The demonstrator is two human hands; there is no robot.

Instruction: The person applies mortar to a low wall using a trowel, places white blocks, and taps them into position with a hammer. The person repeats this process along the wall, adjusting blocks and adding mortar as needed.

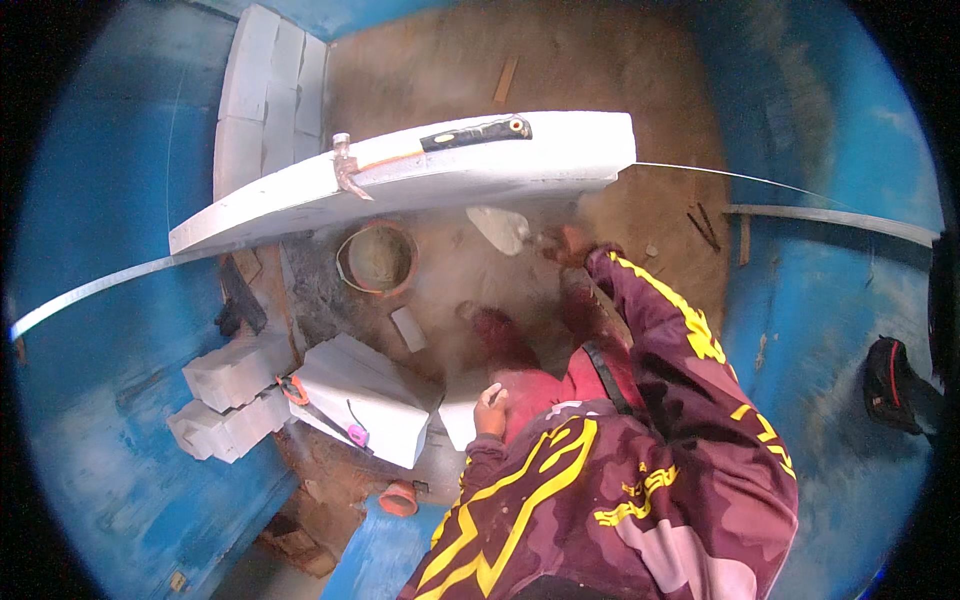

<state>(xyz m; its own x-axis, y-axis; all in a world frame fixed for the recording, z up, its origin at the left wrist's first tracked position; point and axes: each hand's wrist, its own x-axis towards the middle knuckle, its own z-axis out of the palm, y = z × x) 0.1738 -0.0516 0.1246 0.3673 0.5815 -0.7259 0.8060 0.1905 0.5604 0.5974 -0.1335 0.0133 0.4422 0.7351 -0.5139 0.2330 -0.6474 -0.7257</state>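
My right hand (572,246) is closed round the handle of a trowel (498,230), whose pale blade points left, just below the near side of a white block wall (560,165). My left hand (490,411) rests by my thigh with its fingers loosely apart and nothing seen in it. On top of the wall lies a hammer (430,142) with a dark grip, its metal head hanging over the near edge. Left of the trowel stands a round bucket (378,258) with grey material inside.
White blocks (365,390) lie at lower left, bearing an orange-handled saw (292,390) and a pink tape measure (357,434). More blocks (240,150) stand at far left. A string (720,172) runs to the right wall, where a black bag (893,385) hangs.
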